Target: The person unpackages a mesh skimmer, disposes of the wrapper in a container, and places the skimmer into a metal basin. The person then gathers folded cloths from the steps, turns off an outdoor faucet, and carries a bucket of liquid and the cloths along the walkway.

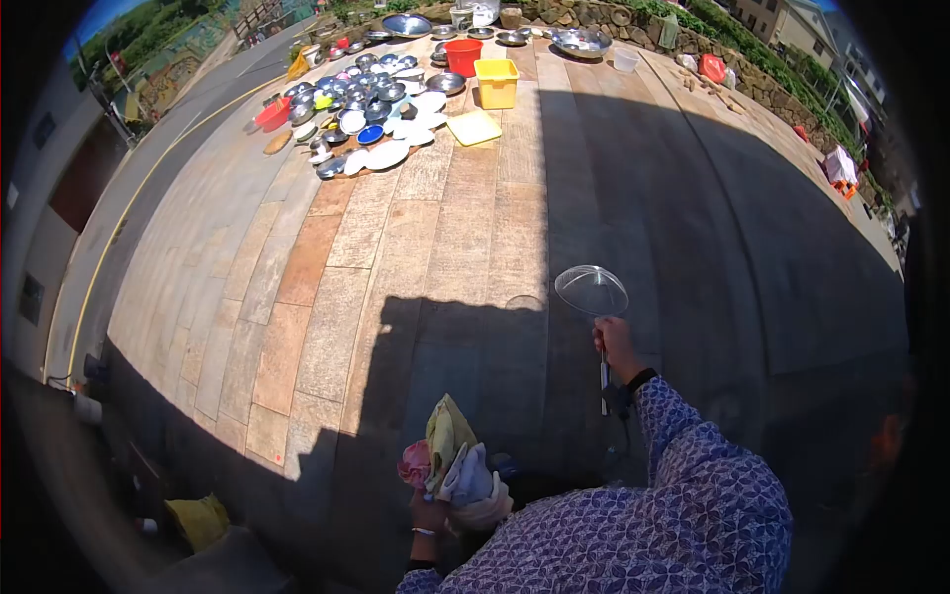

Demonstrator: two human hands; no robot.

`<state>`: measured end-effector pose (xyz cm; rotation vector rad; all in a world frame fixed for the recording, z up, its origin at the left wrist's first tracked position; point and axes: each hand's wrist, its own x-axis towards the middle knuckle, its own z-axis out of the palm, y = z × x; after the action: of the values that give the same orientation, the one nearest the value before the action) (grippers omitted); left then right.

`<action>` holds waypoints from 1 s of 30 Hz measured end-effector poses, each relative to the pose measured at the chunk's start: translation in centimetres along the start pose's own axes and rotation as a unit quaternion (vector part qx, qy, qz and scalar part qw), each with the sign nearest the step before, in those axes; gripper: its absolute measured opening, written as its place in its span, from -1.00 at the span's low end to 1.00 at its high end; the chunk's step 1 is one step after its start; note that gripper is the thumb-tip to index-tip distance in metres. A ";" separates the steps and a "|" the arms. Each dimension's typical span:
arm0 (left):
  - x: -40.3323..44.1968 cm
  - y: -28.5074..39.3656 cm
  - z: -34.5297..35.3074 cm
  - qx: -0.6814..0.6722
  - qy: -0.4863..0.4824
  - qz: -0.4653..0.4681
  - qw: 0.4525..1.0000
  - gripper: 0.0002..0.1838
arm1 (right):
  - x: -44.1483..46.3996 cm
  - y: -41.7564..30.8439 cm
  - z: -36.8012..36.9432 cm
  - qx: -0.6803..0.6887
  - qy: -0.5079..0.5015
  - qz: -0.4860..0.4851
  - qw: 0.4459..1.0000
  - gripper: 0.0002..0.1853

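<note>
My right hand is closed around the handle of a wire strainer. Its round mesh head points away from me, above the shaded paving, and the handle's end sticks out below my fist. Low in the view, my left hand grips a bundle of cloths in yellowish, white and pink. The bundle hides part of that hand's fingers. A patterned purple sleeve covers my right arm.
Many bowls, plates and pans lie spread on the sunlit paving ahead. Beside them stand a red bucket, a yellow bin and a yellow lid. A stone wall runs behind; a road lies left.
</note>
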<state>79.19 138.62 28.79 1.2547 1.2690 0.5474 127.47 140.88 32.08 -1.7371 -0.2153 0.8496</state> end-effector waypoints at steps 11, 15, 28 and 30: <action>25.0 9.6 -9.7 0.033 0.118 -0.030 0.992 -0.60 | 5.1 6.2 4.8 -0.156 0.036 0.151 0.975 -0.94; 36.0 13.0 -9.7 -0.052 0.085 0.038 0.994 -0.64 | 10.3 -0.5 7.3 -0.043 0.100 0.111 0.988 -0.94; 65.7 27.4 -1.8 -0.159 -0.028 0.028 0.987 -0.53 | 28.5 1.4 11.3 -0.219 0.201 0.104 0.949 -0.72; 69.4 28.0 -1.4 -0.131 -0.021 0.045 0.990 -0.59 | 33.4 -3.3 13.5 -0.144 0.207 0.144 0.957 -0.70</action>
<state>106.89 208.09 26.77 1.1004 1.0705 0.7261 143.93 170.37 19.24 -2.2133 0.2102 0.6599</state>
